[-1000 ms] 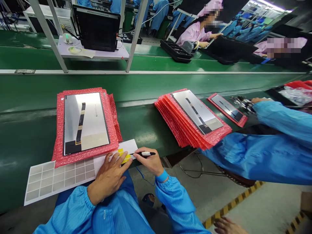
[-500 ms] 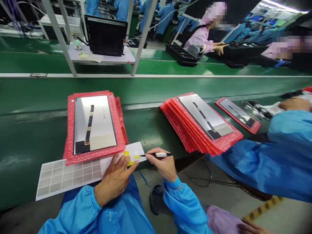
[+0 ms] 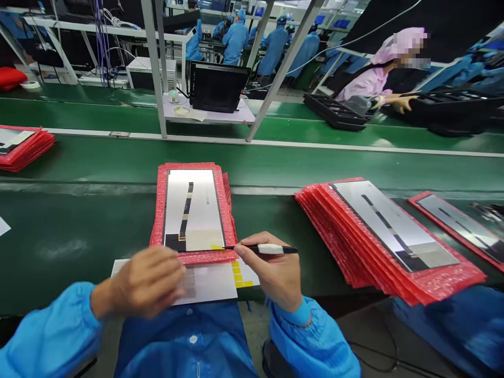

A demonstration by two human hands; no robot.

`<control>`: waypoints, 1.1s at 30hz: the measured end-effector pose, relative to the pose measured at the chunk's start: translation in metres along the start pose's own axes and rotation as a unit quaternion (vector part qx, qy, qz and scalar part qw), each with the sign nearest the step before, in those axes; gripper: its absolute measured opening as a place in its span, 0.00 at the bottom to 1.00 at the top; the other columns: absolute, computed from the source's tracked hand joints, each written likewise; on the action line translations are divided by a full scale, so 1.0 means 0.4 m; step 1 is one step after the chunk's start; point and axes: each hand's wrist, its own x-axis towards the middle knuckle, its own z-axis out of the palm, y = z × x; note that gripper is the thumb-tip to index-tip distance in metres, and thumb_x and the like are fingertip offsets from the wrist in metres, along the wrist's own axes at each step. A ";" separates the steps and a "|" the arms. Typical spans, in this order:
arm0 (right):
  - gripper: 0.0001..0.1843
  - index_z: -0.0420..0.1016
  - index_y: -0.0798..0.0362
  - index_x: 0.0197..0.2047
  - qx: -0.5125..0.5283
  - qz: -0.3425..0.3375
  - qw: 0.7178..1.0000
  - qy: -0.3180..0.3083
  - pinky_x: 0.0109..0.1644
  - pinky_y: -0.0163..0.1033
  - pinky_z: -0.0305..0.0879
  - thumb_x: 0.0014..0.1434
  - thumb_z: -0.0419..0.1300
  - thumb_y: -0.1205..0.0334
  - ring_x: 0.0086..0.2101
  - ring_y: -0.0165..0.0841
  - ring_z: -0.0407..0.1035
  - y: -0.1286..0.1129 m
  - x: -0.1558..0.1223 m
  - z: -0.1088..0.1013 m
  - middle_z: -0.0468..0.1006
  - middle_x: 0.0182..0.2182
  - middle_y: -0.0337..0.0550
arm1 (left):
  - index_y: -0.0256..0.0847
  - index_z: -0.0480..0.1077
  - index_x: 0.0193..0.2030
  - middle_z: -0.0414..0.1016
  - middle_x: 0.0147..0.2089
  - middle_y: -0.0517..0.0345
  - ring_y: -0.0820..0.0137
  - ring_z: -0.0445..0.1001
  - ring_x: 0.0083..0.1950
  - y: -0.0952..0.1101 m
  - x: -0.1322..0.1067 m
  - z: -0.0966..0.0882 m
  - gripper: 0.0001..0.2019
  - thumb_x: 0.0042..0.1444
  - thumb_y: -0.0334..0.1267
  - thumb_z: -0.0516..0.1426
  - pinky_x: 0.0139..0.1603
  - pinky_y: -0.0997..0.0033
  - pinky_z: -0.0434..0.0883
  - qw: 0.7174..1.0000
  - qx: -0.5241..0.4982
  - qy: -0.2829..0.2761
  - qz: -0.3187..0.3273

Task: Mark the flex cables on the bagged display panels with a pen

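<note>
My right hand (image 3: pixel 275 270) grips slim black tweezers (image 3: pixel 271 249) with a white band. A small yellow sticker (image 3: pixel 216 247) is at their tip, over the lower edge of a display panel (image 3: pixel 205 210). This panel has a black flex cable (image 3: pixel 186 212) and tops a stack of red bubble-wrap sheets (image 3: pixel 161 194). My left hand (image 3: pixel 145 281), smeared by motion, hovers over the white sticker sheet (image 3: pixel 214 283) at the stack's front; its finger state is unclear. Yellow stickers (image 3: pixel 237 273) sit on a white sheet beside it.
To the right lies a fanned stack of red bubble wrap (image 3: pixel 326 231) topped by a panel, with another panel (image 3: pixel 464 223) beyond. More red wrap (image 3: pixel 31 149) is at far left. Behind the green bench (image 3: pixel 79 226) stand a black monitor (image 3: pixel 218 86) and a person in pink (image 3: pixel 366 81).
The tweezers have lifted a yellow sticker from the sheet to the panel's lower edge. My left hand has left the sticker sheet and moved left. The view has turned left.
</note>
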 end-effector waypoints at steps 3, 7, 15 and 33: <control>0.06 0.83 0.51 0.28 -0.002 -0.005 1.000 -0.028 0.28 0.36 0.69 0.53 0.74 0.60 0.25 0.33 0.74 -0.018 0.018 0.064 0.82 0.24 0.41 | 0.34 0.74 0.54 0.84 0.46 0.41 0.53 0.82 0.51 -0.126 -0.029 -0.020 0.16 0.63 0.40 0.61 0.50 0.50 0.82 1.000 -0.003 -0.002 0.029; 0.08 0.82 0.51 0.27 0.005 0.020 0.999 -0.043 0.27 0.36 0.68 0.53 0.73 0.59 0.24 0.33 0.72 -0.015 0.031 0.135 0.80 0.22 0.40 | 0.31 0.73 0.55 0.84 0.42 0.39 0.52 0.83 0.46 -0.200 -0.046 0.013 0.18 0.63 0.42 0.57 0.43 0.50 0.82 0.995 -0.062 0.023 0.076; 0.08 0.82 0.52 0.28 0.013 0.056 0.996 -0.072 0.29 0.36 0.70 0.53 0.72 0.58 0.25 0.34 0.74 -0.020 0.037 0.197 0.81 0.23 0.40 | 0.30 0.74 0.57 0.84 0.43 0.34 0.48 0.83 0.49 -0.207 -0.087 0.055 0.25 0.65 0.49 0.54 0.44 0.49 0.82 0.991 -0.086 0.068 0.080; 0.10 0.81 0.52 0.30 -0.012 0.103 0.990 -0.094 0.28 0.37 0.69 0.54 0.72 0.55 0.24 0.33 0.72 0.001 0.052 0.190 0.80 0.23 0.41 | 0.29 0.74 0.56 0.83 0.46 0.34 0.48 0.82 0.52 -0.205 -0.096 0.060 0.23 0.64 0.46 0.56 0.47 0.48 0.81 0.992 -0.093 0.061 0.066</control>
